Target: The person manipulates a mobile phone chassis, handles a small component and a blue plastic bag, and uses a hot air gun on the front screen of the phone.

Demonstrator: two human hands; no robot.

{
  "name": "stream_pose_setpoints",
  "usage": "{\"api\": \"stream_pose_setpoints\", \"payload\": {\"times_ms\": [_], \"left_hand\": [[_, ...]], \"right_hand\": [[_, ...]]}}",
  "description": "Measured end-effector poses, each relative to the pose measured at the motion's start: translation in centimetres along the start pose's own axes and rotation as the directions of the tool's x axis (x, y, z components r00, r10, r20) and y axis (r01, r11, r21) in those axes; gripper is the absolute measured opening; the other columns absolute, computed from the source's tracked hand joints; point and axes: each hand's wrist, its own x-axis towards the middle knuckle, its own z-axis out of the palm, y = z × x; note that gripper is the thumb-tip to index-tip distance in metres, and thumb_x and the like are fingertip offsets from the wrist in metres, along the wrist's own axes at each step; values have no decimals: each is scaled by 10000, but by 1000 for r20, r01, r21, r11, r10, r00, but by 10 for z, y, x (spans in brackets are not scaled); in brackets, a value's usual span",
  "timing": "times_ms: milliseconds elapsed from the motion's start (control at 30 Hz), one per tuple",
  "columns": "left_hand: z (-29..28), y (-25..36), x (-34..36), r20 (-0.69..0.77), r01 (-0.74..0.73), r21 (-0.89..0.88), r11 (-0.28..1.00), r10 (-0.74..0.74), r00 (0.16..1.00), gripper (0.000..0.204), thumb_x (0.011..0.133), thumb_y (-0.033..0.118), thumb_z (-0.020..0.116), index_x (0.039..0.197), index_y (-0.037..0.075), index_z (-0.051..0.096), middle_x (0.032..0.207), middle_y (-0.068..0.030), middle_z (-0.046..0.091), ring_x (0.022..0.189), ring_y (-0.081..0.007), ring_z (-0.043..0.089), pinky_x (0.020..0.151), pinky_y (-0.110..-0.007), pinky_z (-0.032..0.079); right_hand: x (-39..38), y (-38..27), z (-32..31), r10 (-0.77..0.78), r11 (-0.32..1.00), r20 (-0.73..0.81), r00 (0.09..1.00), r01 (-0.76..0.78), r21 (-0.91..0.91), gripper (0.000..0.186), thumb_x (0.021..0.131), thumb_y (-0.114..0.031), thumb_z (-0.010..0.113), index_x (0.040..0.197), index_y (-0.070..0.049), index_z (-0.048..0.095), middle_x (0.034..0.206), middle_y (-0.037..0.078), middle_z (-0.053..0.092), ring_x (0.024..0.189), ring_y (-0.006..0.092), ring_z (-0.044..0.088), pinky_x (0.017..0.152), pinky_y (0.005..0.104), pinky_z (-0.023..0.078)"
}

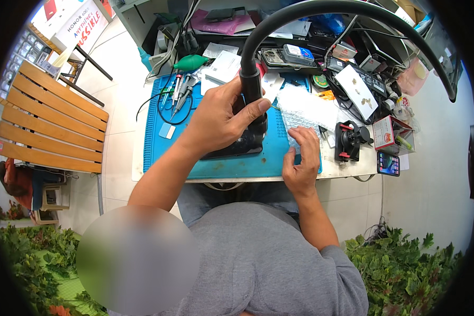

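Observation:
My left hand (221, 116) is closed around the black handle (251, 87) at the end of a thick hose (321, 7), like that of a hot-air gun. It stands upright over a glossy black flat device (237, 146), partly hidden by my hand and forearm. The device lies on a blue work mat (216, 167). My right hand (302, 164) rests at the mat's right front edge, its fingers loosely bent and apart, with nothing visible in it. Beside its fingertips is a sheet of bubble wrap (305, 108).
Screwdrivers (177, 89) and a green air blower (191, 62) lie at the back left. On the right are a black and red clamp holder (347, 141), a lit phone (388, 164) and a white tray (357, 94). A wooden slatted bench (52, 124) stands left, near another person (18, 176).

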Motion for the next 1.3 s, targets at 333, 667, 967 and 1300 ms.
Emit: {"api": "stream_pose_setpoints", "payload": {"times_ms": [333, 667, 967, 1300], "left_hand": [[5, -3, 0, -44, -53, 48, 997, 55, 998, 310, 1070, 239, 807, 1211, -19, 707, 971, -51, 757, 887, -104, 727, 800, -291, 588], [1, -11, 3, -101, -162, 138, 977, 176, 979, 302, 1034, 243, 841, 1130, -6, 700, 840, -72, 712, 725, -134, 657, 669, -315, 534], [-7, -18, 11, -130, -280, 140, 950, 298, 946, 349, 1025, 344, 844, 1051, 33, 686, 796, -87, 687, 642, -183, 638, 594, -337, 488], [-2, -33, -1, -176, -300, 7, 954, 297, 938, 367, 1012, 352, 827, 1094, 31, 667, 847, -143, 638, 662, -336, 656, 604, -439, 497]], "right_hand": [[-6, 0, 1, -66, 990, 30, 997, 62, 125, 320, 775, 131, 605, 1028, 1, 750, 1048, 152, 754, 1084, 374, 721, 1152, 579, 500], [-5, -16, 3, -104, 993, 87, 991, 98, 65, 367, 748, 128, 618, 1064, -11, 743, 1040, 138, 723, 1029, 374, 681, 1047, 522, 504], [-13, -11, 5, -93, 995, 79, 993, 91, 28, 367, 732, 143, 615, 1045, -11, 729, 1013, 156, 719, 1004, 385, 675, 993, 507, 502], [-9, -18, 5, -52, 999, 78, 996, 52, 2, 323, 738, 134, 588, 1002, -1, 717, 948, 158, 710, 938, 375, 679, 991, 513, 507]]}}
